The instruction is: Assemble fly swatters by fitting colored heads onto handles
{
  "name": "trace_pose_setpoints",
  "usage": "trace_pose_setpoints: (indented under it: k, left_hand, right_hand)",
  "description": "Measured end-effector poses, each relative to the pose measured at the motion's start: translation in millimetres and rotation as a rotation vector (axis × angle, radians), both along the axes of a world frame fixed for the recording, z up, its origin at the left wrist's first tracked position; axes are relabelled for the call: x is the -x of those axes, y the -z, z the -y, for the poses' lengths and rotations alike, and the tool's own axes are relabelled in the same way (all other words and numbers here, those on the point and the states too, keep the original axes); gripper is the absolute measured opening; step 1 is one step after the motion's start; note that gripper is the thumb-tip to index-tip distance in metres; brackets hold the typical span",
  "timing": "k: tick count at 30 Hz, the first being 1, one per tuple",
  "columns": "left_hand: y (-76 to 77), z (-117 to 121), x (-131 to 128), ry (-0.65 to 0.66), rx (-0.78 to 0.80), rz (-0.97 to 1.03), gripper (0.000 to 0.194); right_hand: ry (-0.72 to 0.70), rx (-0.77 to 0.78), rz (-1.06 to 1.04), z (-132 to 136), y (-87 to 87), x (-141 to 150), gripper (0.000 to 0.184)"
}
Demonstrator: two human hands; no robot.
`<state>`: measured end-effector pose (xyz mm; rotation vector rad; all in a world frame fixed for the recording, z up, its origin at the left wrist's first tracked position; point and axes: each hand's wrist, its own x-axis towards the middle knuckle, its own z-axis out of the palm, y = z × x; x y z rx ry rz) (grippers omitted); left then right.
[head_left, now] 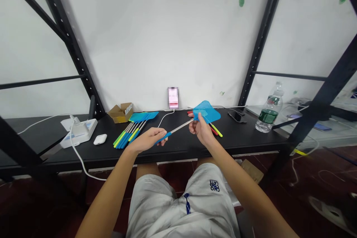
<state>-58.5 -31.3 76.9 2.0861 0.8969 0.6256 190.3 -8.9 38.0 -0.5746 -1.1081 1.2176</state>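
Observation:
A blue fly swatter [182, 125] with a metal shaft is held between my two hands above the black shelf. My left hand [150, 137] wraps round its blue handle. At the other end, my right hand [201, 128] pinches the neck, just below the blue mesh head. On the shelf to the left lies a fanned pile of fly swatters [134, 128] with blue, green and yellow handles. Behind my right hand, a yellow handle [216, 130] and a red one lie on the shelf, partly hidden by the held swatter.
An opened cardboard box [121, 113], a white earphone case [100, 139] and a white power strip [79, 132] are on the left. A charging phone [173, 97] leans on the wall. To the right are a dark phone [237, 116] and a water bottle [269, 111]. Black posts frame the shelf.

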Motion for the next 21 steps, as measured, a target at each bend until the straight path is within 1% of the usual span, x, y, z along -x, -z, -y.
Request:
trace_pose_setpoints:
  k: [3,6,9,11,14,16,19,21]
  left_hand:
    - [8.8,-5,-3,-0.009,0.037,0.002,0.044]
    - [15.8,-9,-7,-0.043,0.046,-0.034,0.042]
    - [20.9,-13,-9,-0.050,0.031,-0.065,0.038]
    - [24.2,-16,-8,-0.067,-0.010,-0.065,0.036]
    - [31.0,-24,-5,-0.144,-0.135,-0.086,0.035]
    - [37.6,-31,-2,-0.233,-0.259,-0.122,0.035]
    - [51.3,-44,1,-0.379,-0.467,-0.143,0.033]
    - [62.4,-53,2,-0.446,-0.556,-0.149,0.031]
  right_hand:
    - [0.081,0.056,-0.041,-9,5.4,-3,0.040]
    - [0.106,0.102,-0.032,-16,13.2,-5,0.039]
    - [0.127,0.125,-0.049,-20,17.6,-7,0.039]
    - [0.151,0.139,-0.055,-21,16.9,-9,0.038]
    - [0.216,0.159,-0.082,-23,12.1,-19,0.034]
    - [0.269,0.179,-0.126,-25,8.4,-28,0.031]
    - [0.338,0.204,-0.187,-27,4.4,-41,0.028]
    - [0.352,0.207,-0.199,-27,3.2,-44,0.027]
